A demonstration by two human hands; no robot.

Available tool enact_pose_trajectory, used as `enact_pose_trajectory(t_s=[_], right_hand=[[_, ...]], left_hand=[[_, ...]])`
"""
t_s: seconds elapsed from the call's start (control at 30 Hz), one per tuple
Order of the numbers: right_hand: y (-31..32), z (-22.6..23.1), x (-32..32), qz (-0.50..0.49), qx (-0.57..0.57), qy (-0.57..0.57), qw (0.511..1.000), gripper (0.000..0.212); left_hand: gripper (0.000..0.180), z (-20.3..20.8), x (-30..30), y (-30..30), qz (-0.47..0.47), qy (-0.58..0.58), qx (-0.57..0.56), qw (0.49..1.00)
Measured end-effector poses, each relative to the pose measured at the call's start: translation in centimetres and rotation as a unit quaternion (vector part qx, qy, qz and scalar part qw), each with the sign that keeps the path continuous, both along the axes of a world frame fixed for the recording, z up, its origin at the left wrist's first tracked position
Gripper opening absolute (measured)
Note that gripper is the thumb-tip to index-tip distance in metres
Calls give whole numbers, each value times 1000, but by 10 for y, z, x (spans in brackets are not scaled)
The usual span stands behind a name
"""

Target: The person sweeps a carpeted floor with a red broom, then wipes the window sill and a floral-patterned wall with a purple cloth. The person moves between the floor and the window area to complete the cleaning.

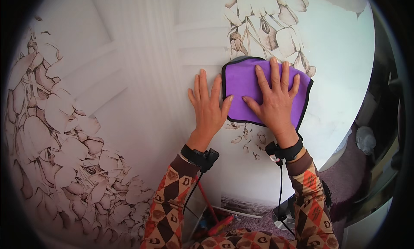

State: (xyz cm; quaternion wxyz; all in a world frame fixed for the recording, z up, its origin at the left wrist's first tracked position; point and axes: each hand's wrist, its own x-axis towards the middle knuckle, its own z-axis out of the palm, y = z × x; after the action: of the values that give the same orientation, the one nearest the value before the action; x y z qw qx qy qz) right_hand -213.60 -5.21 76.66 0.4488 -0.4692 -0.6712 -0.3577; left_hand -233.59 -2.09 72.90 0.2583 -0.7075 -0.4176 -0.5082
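Note:
A purple cloth (239, 83) with black edging lies spread against a pale surface (151, 89) printed with brown-outlined flowers. My right hand (278, 100) presses flat on the cloth with its fingers spread. Just left of the cloth, my left hand (207, 104) rests on the bare pale surface, fingers stretched out, its thumb tip reaching over the cloth's left edge. Something grey peeks out above the cloth's upper left edge, too little of it showing to name. Each wrist wears a black band with a cable.
Below my arms are a red long-handled tool (217, 223) and a purplish carpet (345, 180). A clear plastic bag (365, 140) lies at the right, beyond the surface's curved-looking edge. Dark furniture or items along the right rim are hard to make out.

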Motion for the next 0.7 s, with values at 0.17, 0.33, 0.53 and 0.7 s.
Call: enact_pose_trajectory(t_s=[0.17,0.33,0.53,0.7], right_hand=[[6,-25,-21,11,-23,-6,1000,85],[11,-69,-48,16,-16,-22,999,82],[40,-39,-109,50,4,-50,998,74],[59,-35,-174,148,-33,-34,988,72]], left_hand=[[64,-22,-5,-3,5,-20,2,1000],[53,-47,-15,-7,20,-3,-9,1000],[61,8,-43,-41,131,21,31,991],[67,14,-77,-85,247,46,3,968]])
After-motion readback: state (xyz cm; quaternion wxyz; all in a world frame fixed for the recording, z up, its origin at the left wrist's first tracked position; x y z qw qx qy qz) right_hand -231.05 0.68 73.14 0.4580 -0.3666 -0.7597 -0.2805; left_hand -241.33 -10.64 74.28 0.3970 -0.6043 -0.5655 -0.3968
